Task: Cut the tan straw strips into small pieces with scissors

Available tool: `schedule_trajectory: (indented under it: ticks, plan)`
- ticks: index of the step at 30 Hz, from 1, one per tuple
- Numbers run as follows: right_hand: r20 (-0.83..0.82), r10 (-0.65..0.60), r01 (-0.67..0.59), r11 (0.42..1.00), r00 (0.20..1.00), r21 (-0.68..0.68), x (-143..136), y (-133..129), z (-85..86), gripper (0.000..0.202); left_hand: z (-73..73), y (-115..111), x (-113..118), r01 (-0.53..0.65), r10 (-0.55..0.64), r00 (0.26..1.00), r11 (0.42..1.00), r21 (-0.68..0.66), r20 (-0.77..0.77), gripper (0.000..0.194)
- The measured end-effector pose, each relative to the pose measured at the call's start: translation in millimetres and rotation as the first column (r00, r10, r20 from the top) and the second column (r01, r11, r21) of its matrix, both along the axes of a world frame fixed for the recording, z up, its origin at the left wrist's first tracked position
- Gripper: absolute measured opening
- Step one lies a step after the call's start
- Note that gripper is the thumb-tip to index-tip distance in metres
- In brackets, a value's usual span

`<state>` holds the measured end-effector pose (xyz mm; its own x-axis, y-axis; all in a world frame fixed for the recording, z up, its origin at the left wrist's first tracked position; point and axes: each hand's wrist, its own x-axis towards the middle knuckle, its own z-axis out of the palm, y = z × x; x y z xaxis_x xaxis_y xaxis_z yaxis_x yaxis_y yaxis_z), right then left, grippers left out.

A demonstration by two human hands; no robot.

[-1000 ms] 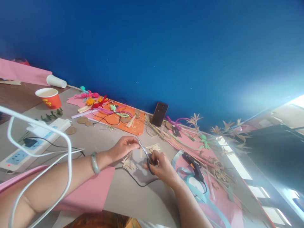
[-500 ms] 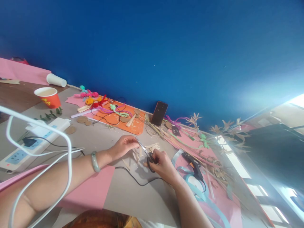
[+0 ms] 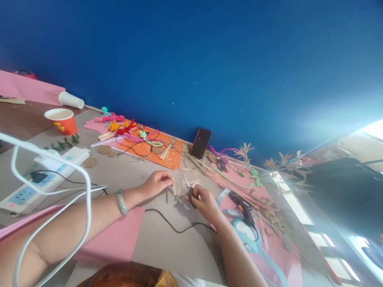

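Note:
My left hand (image 3: pixel 157 184), with a green bangle (image 3: pixel 121 202) on its wrist, is pinched on a thin pale strip (image 3: pixel 174 189) that hangs from the fingertips. My right hand (image 3: pixel 203 202) grips black-handled scissors (image 3: pixel 192 194), whose blades point up and away, a little right of the strip and apart from it. Pale straw-like scraps (image 3: pixel 193 183) lie on the grey table (image 3: pixel 170 255) behind the scissors. The far end of the strip is blurred.
A phone (image 3: pixel 201 142) leans against the blue wall. An orange sheet (image 3: pixel 140 147) holds craft bits. To the right lie a glue gun (image 3: pixel 243 207) and blue ribbon (image 3: pixel 266 259). On the left are a paper cup (image 3: pixel 64 122), a power strip (image 3: pixel 44 179) and white cables (image 3: pixel 88 207).
The scissors in my right hand have moved away to the right from my left fingertips. The strip at my left fingers now shows more plainly.

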<state>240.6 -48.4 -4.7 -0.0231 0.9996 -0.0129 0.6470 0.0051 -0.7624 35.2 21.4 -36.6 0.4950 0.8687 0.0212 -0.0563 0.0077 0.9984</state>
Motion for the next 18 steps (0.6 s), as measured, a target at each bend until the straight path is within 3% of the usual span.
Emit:
schedule_trajectory:
  ticks: [5,9,13,18]
  plan:
    - [-0.135,-0.280,0.296,0.948,0.950,0.117,12,10,-2.6,0.038,-3.4,-1,1,-0.005,0.012,0.996,0.997,0.079,-0.085,0.011]
    - [-0.152,-0.393,0.414,0.898,0.907,0.149,23,17,-9.8,0.038,-4.1,-3,1,0.009,0.019,0.986,0.986,0.166,-0.166,0.013]
    - [-0.005,-0.395,0.390,0.904,0.919,0.174,33,24,-10.4,0.040,-4.6,-5,2,0.019,0.032,0.975,0.974,0.228,-0.219,0.013]
    - [0.187,-0.249,0.222,0.962,0.950,0.157,37,37,-7.9,0.036,-6.1,-5,3,0.018,0.037,0.976,0.968,0.250,-0.213,0.012]
